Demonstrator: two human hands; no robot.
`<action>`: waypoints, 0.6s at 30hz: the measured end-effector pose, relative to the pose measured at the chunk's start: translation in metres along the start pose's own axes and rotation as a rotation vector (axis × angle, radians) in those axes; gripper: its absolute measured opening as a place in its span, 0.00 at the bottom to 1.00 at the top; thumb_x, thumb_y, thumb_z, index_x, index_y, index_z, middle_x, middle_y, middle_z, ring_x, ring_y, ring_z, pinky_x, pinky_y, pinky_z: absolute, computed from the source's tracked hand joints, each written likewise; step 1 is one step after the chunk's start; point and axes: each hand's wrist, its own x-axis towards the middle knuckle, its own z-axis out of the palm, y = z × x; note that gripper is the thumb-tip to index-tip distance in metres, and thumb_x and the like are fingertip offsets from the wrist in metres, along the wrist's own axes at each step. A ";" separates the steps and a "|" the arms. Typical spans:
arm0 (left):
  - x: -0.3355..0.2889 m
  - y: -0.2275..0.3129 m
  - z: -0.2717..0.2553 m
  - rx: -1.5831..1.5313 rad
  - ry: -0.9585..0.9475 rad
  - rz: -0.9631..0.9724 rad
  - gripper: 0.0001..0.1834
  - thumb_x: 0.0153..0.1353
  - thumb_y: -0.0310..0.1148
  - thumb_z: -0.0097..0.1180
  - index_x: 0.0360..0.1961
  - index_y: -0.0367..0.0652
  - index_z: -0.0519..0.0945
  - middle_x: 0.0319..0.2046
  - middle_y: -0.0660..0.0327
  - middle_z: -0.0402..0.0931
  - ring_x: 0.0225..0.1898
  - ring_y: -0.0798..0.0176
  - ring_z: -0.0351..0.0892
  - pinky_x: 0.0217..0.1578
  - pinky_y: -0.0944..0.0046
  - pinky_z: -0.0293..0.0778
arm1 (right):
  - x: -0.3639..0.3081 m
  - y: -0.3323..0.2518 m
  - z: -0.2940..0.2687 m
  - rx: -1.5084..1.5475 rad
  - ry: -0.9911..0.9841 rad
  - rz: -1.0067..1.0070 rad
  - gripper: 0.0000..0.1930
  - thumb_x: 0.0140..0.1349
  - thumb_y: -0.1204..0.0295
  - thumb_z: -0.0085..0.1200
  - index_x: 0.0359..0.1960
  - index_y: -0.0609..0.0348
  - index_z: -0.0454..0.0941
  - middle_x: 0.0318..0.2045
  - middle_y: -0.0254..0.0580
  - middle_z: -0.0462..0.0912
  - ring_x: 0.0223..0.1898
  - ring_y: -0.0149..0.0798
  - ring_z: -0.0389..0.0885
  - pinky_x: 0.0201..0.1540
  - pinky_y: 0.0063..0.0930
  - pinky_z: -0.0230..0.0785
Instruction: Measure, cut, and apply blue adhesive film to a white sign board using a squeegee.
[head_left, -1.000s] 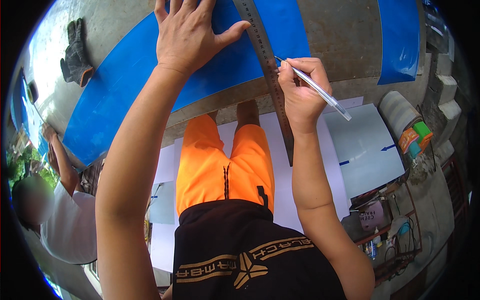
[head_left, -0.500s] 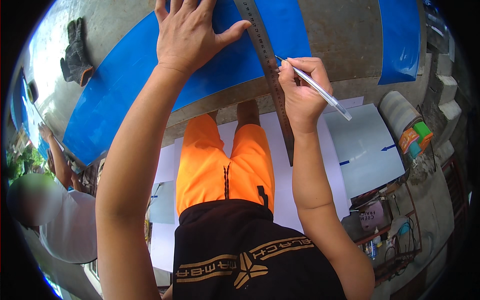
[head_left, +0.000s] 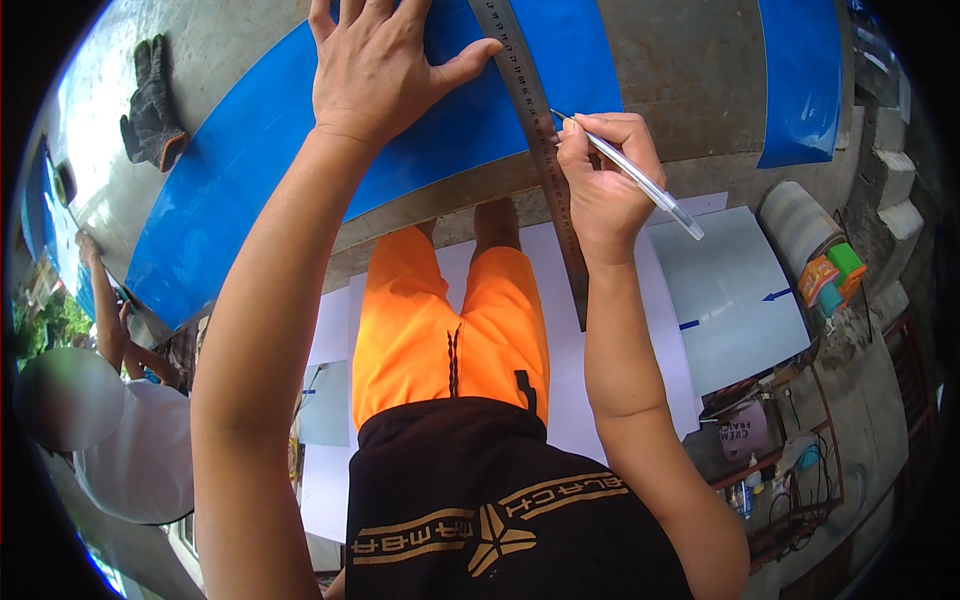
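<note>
Left hand (head_left: 385, 70), open, presses your blue sheet (head_left: 250, 190) beside the ruler (head_left: 535, 130); right hand (head_left: 600, 185) grips a pen (head_left: 640, 180) near the table's (head_left: 690, 80) near edge.

Bright daylight, sharp at the middle, bent hard at the rim.

Sun floods my worktop (head_left: 690, 80) from about ten o'clock, where the grey surface washes out to white glare. The blue sheet (head_left: 250, 190) shines glossy at twelve and one o'clock. My arms throw only soft shadows. Focus holds crisp on the steel ruler (head_left: 535, 130); straight edges bow toward the black circular border, and detail smears at eight o'clock.
</note>
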 end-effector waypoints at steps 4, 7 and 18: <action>0.000 0.000 -0.001 -0.002 -0.004 0.003 0.51 0.54 0.60 0.62 0.74 0.47 0.61 0.73 0.58 0.58 0.76 0.52 0.49 0.76 0.43 0.37 | 0.000 -0.001 -0.001 -0.020 -0.013 -0.008 0.08 0.54 0.84 0.68 0.31 0.63 0.80 0.31 0.42 0.83 0.30 0.33 0.84 0.32 0.23 0.79; 0.000 0.000 0.000 0.000 -0.001 0.004 0.51 0.54 0.60 0.62 0.74 0.47 0.61 0.73 0.58 0.58 0.76 0.52 0.49 0.76 0.43 0.37 | 0.000 0.000 -0.001 -0.013 -0.010 -0.003 0.08 0.54 0.84 0.67 0.31 0.63 0.80 0.31 0.42 0.83 0.30 0.33 0.84 0.32 0.23 0.79; 0.000 0.000 0.000 0.004 0.011 0.010 0.50 0.54 0.60 0.62 0.74 0.47 0.62 0.73 0.58 0.59 0.76 0.52 0.50 0.76 0.43 0.38 | 0.000 0.000 0.000 -0.008 0.001 0.005 0.08 0.54 0.84 0.68 0.31 0.63 0.81 0.31 0.42 0.83 0.29 0.32 0.83 0.31 0.23 0.79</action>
